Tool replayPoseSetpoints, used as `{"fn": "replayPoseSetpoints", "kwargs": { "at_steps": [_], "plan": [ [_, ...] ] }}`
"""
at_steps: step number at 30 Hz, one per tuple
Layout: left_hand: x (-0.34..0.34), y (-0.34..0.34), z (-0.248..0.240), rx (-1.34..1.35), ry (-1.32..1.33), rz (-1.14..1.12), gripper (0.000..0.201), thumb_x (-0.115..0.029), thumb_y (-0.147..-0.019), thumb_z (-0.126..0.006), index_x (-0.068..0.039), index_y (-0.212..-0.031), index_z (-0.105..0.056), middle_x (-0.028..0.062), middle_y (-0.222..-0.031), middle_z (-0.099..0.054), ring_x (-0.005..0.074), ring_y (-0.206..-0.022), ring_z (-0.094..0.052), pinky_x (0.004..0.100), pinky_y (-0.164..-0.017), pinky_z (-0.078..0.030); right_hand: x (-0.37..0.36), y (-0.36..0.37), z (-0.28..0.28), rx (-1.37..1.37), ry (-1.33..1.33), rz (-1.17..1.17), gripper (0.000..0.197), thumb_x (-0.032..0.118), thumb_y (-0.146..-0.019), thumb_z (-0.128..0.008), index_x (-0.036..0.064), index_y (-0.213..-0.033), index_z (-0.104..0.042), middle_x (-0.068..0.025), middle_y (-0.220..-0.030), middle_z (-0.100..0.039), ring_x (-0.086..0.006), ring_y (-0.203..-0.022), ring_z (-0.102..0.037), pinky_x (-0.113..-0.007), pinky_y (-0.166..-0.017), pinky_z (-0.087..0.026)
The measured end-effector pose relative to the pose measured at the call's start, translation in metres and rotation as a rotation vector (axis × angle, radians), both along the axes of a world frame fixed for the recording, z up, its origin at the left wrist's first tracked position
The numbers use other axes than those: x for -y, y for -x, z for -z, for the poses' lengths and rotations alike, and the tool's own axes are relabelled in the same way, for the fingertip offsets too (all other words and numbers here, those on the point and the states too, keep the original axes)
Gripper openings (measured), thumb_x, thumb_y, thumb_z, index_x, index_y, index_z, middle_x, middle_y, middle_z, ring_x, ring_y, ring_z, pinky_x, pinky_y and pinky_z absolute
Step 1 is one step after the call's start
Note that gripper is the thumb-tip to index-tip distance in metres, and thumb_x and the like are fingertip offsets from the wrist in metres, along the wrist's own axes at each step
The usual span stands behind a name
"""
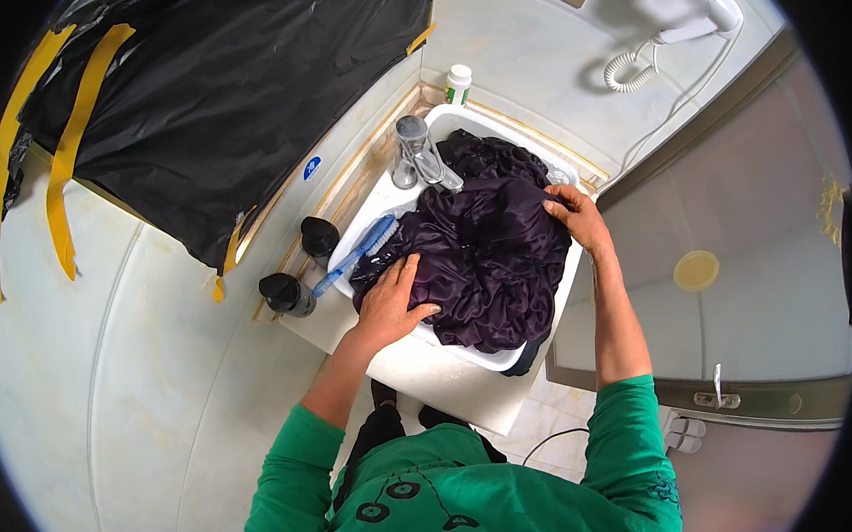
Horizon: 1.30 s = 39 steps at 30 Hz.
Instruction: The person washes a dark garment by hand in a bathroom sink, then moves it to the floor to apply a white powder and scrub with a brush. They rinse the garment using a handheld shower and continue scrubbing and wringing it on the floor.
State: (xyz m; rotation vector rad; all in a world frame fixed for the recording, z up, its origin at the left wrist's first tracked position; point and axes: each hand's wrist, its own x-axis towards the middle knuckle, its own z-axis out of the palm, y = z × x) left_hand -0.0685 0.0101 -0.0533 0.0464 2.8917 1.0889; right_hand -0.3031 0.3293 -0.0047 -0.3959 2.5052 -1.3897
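A bunched dark purple cloth (488,253), wet-looking and wrinkled, fills the white sink basin (497,361) and spills over its near rim. My left hand (389,304) rests on the cloth's near left part, fingers stretched and thumb apart. At the cloth's far right edge, my right hand (578,218) pinches the fabric between fingers and thumb. A blue scrubbing brush (356,252) with pale bristles lies across the left rim, just beyond my left hand. Behind the cloth stands a chrome faucet (413,151). The cloth's folds hide most of the basin's inside.
Two black-topped bottles (288,294) stand left of the basin, and a white-capped green bottle (457,84) at the far corner. A white hair dryer (692,6) hangs on the wall. A glass door (714,251) is at right; black plastic sheeting (234,93) covers the upper left.
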Motion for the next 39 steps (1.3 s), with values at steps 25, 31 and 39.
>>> {"fn": "replayPoseSetpoints", "kwargs": {
  "at_steps": [25,31,39],
  "plan": [
    [-0.020,0.047,0.017,0.217,0.539,0.237,0.075,-0.046,-0.083,-0.075,-0.004,-0.135,-0.041,0.0179,-0.135,-0.042,0.0352,-0.130,-0.042,0.0496,-0.101,-0.040,0.135,-0.022,-0.048,-0.508,-0.608,-0.475,0.039,0.034,-0.087,-0.071,0.0102,-0.117,-0.069,-0.0136,-0.117,-0.063,-0.0358,-0.115,-0.057,-0.048,-0.097,-0.047],
    [-0.009,0.058,0.010,0.186,0.406,0.245,0.080,-0.045,-0.077,-0.080,-0.003,-0.134,-0.043,0.0230,-0.129,-0.055,0.0379,-0.114,-0.060,0.0444,-0.094,-0.050,0.166,-0.009,-0.037,-0.319,-0.884,-0.530,0.086,0.063,-0.078,-0.073,0.0136,-0.145,-0.050,-0.0179,-0.139,-0.052,-0.0396,-0.131,-0.047,-0.054,-0.108,-0.039],
    [-0.004,0.061,0.008,0.132,0.297,0.198,0.080,-0.042,-0.069,-0.087,-0.006,-0.130,-0.048,0.0198,-0.118,-0.064,0.0376,-0.105,-0.065,0.0448,-0.086,-0.053,0.185,-0.002,0.000,-0.252,-1.065,-0.563,0.077,0.075,-0.072,-0.069,0.0101,-0.113,-0.075,-0.0170,-0.116,-0.068,-0.0319,-0.114,-0.064,-0.039,-0.098,-0.050]
  ]
}}
